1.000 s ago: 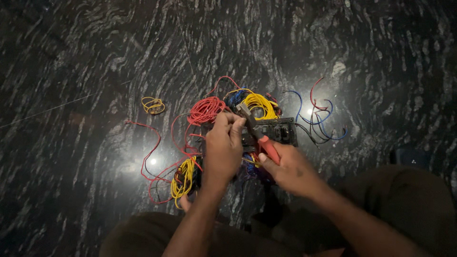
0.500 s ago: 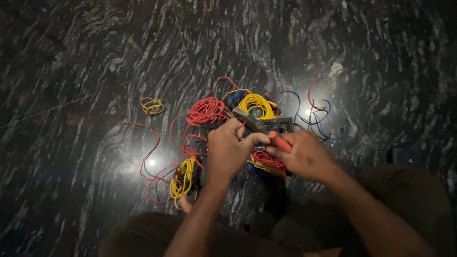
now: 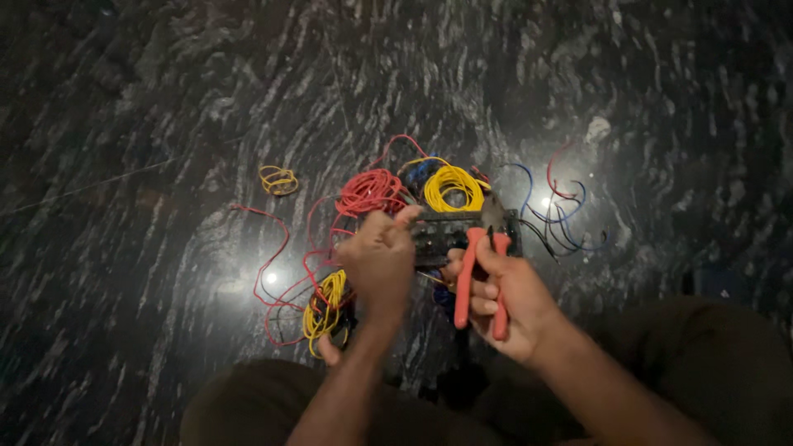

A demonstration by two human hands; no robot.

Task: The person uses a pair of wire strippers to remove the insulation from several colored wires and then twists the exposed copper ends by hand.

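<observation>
My right hand (image 3: 514,299) grips a pair of pliers with red handles (image 3: 480,277), jaws pointing up at a dark rectangular block (image 3: 453,231) on the floor. My left hand (image 3: 382,260) is closed in a loose fist just left of the block, pinching what looks like a thin wire, too small to make out. Around the block lie a red wire coil (image 3: 369,192), a yellow wire coil (image 3: 453,187) and a second yellow coil (image 3: 327,303) near my left wrist.
Loose blue and red wires (image 3: 557,211) trail right of the block. A small yellow coil (image 3: 278,179) lies apart at the left. A long red wire (image 3: 277,263) loops over the dark marble floor (image 3: 149,99). My knees fill the bottom edge.
My right hand has turned the pliers upright, so both red handles now show. My left hand has shifted slightly left of the block.
</observation>
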